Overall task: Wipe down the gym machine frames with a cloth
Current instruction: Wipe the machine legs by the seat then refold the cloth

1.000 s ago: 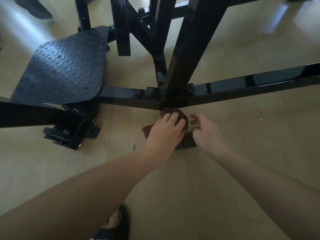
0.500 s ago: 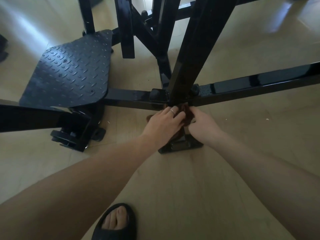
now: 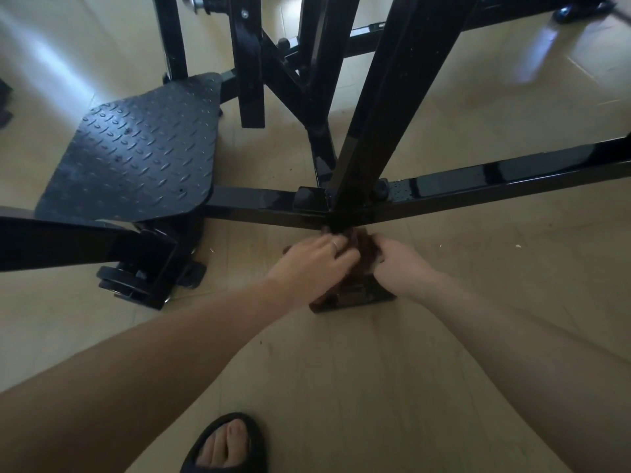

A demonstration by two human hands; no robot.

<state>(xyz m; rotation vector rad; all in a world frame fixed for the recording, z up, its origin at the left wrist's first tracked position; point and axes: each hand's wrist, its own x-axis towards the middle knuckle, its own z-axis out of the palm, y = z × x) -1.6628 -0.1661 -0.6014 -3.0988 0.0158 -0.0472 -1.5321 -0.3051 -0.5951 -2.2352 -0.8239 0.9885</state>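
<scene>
Dark brown crumpled cloth sits bunched in both grips, left hand and right hand clenched on it, pressed under the glossy black steel upright. Base wiping underway; next, probably rubbing upward.

You see glossy black painted metal on the frame, matt raised-tread metal on the footplate, a soft brown cloth, and a smooth pale floor.

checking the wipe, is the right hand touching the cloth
Touching. The head view shows the right hand with its fingers closed into the brown cloth, no gap between them.
</scene>
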